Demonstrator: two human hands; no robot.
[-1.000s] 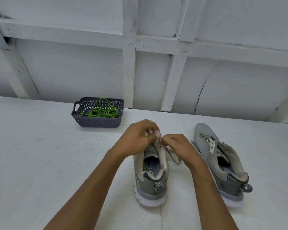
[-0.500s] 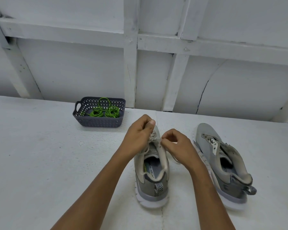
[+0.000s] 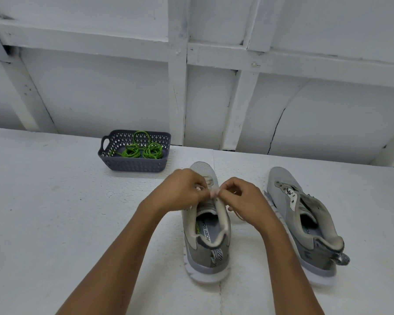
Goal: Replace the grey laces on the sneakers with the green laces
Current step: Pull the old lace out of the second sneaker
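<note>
Pale insole (image 3: 212, 230) of the grey mesh sneaker (image 3: 203, 253) before me printed "MORY FOA", insole (image 3: 308, 230) of the second grey sneaker (image 3: 280, 189) showing "FO", nothing else I can read.

At upper left, the perforated basket (image 3: 135, 164) looks like matt grey plastic. The sneakers (image 3: 206, 237) show mesh cloth. The table (image 3: 43, 212) is rough, white-painted.

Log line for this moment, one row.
step: unlacing sneaker | left hand: pinches grey lace | right hand: pinches grey lace | green laces: in basket | other sneaker: untouched
</note>
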